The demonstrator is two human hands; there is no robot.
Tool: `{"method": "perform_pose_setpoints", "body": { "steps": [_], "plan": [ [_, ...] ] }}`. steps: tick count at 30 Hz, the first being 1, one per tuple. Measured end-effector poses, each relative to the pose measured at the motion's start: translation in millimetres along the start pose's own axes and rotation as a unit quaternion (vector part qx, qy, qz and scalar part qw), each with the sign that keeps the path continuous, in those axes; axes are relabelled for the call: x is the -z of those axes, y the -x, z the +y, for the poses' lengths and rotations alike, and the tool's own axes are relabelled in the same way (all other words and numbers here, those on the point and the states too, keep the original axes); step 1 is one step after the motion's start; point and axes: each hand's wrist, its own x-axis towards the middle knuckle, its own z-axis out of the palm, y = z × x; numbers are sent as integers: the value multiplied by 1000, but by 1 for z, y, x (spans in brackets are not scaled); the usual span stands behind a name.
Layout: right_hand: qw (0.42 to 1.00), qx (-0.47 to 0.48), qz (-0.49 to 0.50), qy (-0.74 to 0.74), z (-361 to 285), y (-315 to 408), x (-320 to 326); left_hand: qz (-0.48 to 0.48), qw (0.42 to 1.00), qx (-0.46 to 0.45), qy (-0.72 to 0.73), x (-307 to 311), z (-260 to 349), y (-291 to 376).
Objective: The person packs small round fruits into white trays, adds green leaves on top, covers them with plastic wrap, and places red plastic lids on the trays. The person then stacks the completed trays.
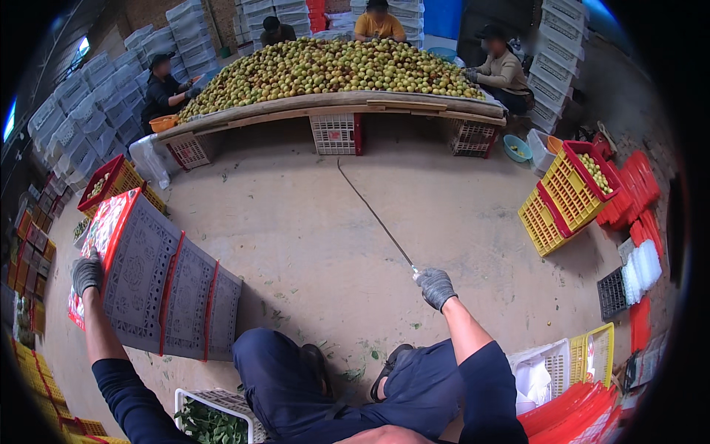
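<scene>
My left hand (87, 273), in a grey glove, rests against the red-and-white top of a stack of grey plastic crates (188, 294) with red rims. The stack stands on the floor to my left. My right hand (436, 287), gloved the same way, is closed around the near end of a long thin metal rod (383, 225). Away from me the rod stretches over the concrete floor. Its bent far tip points toward a crate (333, 134) under the sorting table. Whether the tip touches the floor I cannot tell.
A wooden-edged table (333, 101) bears a heap of green-brown fruit (333, 66), with several people around it. Yellow crates of fruit (571, 194) stand at right. A white crate of leaves (213, 419) is beside my left leg. Red plastic pieces (566, 410) lie at lower right.
</scene>
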Motion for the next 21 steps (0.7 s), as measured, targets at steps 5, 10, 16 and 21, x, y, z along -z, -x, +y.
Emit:
{"method": "perform_pose_setpoints", "body": {
  "steps": [5, 10, 16, 21],
  "plan": [
    [999, 35, 22, 35, 12, -6, 5, -71, 997, 0, -16, 22, 29, 17],
    [999, 22, 16, 16, 7, -5, 0, -77, 997, 14, 8, 28, 22, 13],
    [1000, 1, 1, -27, 6, -2, 3, -92, 995, 16, 17, 30, 23, 17],
    [998, 60, 14, -32, 6, -1, -1, -97, 995, 22, 4, 34, 17, 17]
  ]
}}
